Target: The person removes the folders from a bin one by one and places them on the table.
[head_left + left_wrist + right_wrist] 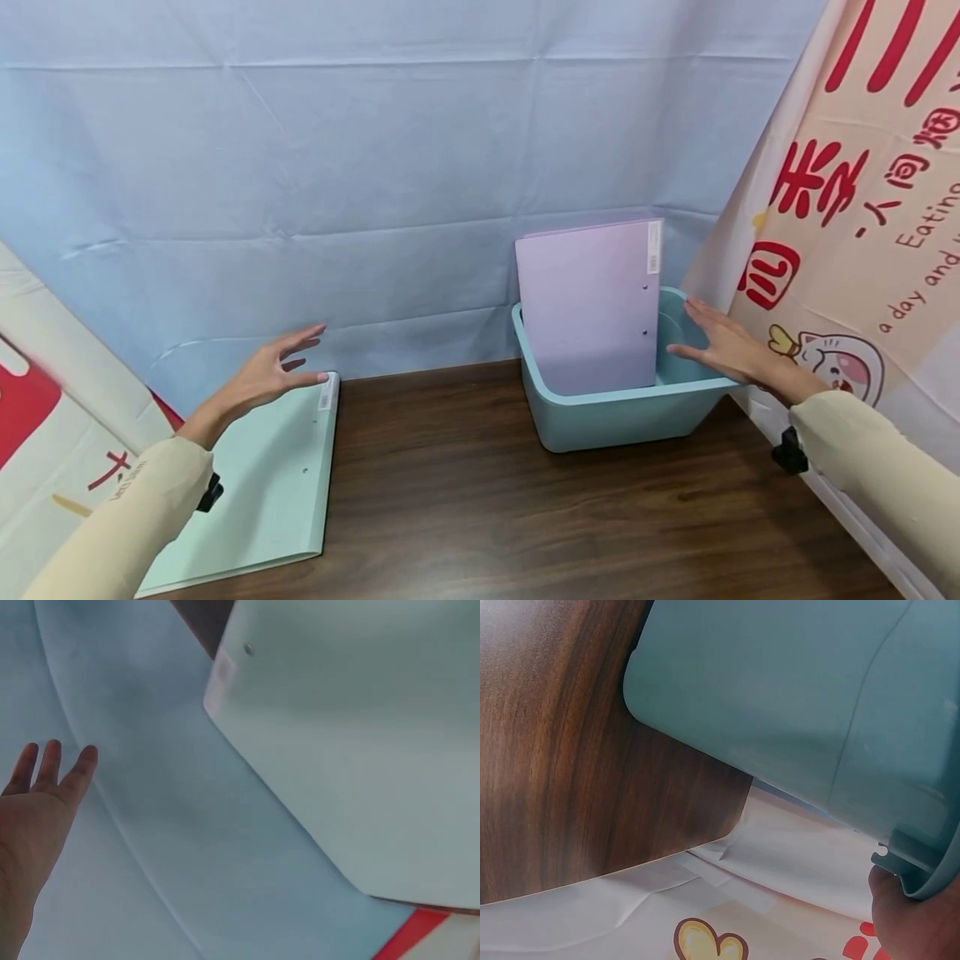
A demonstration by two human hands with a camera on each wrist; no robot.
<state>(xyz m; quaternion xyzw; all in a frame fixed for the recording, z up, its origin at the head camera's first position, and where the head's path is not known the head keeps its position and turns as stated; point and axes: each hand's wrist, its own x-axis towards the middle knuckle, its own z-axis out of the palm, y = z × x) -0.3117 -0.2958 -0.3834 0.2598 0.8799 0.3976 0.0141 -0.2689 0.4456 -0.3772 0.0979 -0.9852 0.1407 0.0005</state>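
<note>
Inside blue bin (615, 423), lilac folder (588, 308), lower edge hidden

The bin (622, 421) was of smooth plastic with a faint sheen; the purple folder (588, 308) and green folder (262, 483) looked like smooth, matt plastic. The counter (450, 500) showed wood grain under a gloss; the backdrop (375, 167) was creased, matt cloth; the sleeves (885, 467), matt fabric.
</note>
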